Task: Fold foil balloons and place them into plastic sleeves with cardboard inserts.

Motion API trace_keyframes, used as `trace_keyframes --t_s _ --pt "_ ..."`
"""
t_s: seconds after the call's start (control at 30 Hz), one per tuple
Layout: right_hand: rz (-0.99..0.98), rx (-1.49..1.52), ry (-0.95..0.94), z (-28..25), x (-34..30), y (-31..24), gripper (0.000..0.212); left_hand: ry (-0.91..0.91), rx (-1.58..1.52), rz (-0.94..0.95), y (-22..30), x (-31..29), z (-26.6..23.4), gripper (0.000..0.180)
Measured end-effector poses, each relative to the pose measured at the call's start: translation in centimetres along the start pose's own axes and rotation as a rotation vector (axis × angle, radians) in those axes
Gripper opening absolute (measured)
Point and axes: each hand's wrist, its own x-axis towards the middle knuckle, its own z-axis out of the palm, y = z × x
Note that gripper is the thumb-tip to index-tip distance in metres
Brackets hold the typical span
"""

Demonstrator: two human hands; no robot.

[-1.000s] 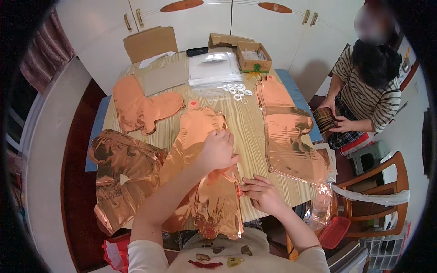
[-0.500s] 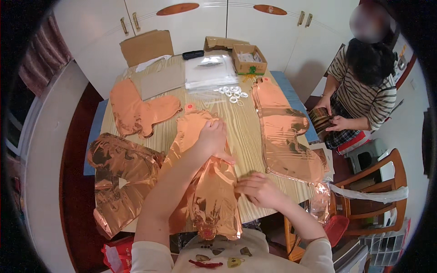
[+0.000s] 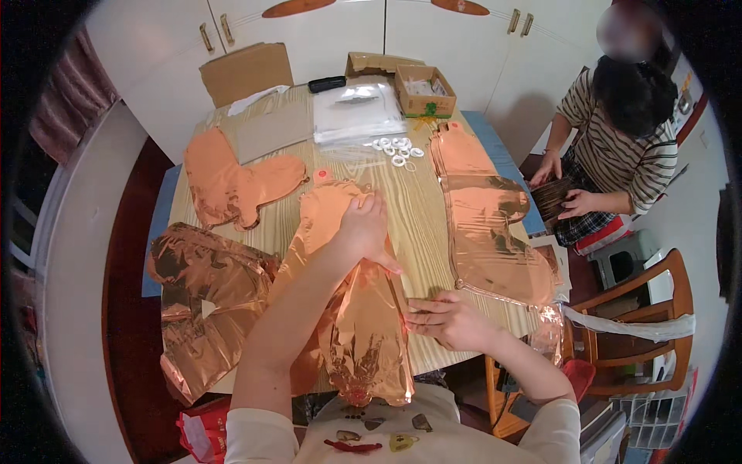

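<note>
A copper-coloured foil balloon (image 3: 371, 325) lies uninflated down the middle of the table, its lower end reaching over the near edge towards my shirt. My left hand (image 3: 365, 226) is pressed flat on its upper part, fingers stretched out and thumb pointing right. Along the balloon's right edge, my right hand (image 3: 452, 321) has its fingers drawn together, seemingly pinching the foil; the fingertips are only partly clear. More uninflated copper foil balloons lie about: one at the far left (image 3: 224, 182), a crumpled one at the near left (image 3: 212, 309), and a long one on the right (image 3: 495, 232).
At the back are a cardboard box (image 3: 425, 97), clear plastic bags (image 3: 355, 116), white rings (image 3: 398, 147), a grey sheet (image 3: 274, 138) and a black case (image 3: 327, 84). A person in a striped top (image 3: 618, 139) sits right, handling something dark. A wooden chair (image 3: 665, 332) stands nearby.
My right hand has shifted slightly right, along with the balloon's edge, and the foil there looks flatter. My left hand stays pressed in place. The other person's hands have moved a little.
</note>
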Motion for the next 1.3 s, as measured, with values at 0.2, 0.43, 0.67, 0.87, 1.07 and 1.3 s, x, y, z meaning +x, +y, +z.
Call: trace_keyframes --t_s 0.2,0.43,0.67,0.87,1.07,1.3 --pt "0.017 0.048 0.043 0.1 -0.3 -0.2 0.038 0.173 0.012 -0.030 -1.3 1.0 0.4 0.135" --pt "0.054 0.106 0.068 0.7 -0.4 -0.2 0.036 0.418 0.089 -0.194 -4.5 3.8 1.9 0.125" --pt "0.086 0.153 0.100 0.7 -0.3 -0.5 0.035 0.257 -0.095 -0.399 -6.1 6.5 2.4 0.118" --pt "0.117 0.140 0.167 1.1 -0.6 -0.7 0.031 0.521 -0.183 -0.274 -5.3 4.0 2.2 0.087" --pt "0.183 0.238 0.273 1.2 -0.8 0.1 0.034 0.370 -0.405 -0.092 -5.5 -10.5 1.7 0.053" --pt "0.417 0.109 0.203 0.8 4.4 4.5 0.053 0.227 -0.331 -0.061 -3.2 -20.1 3.2 0.071"
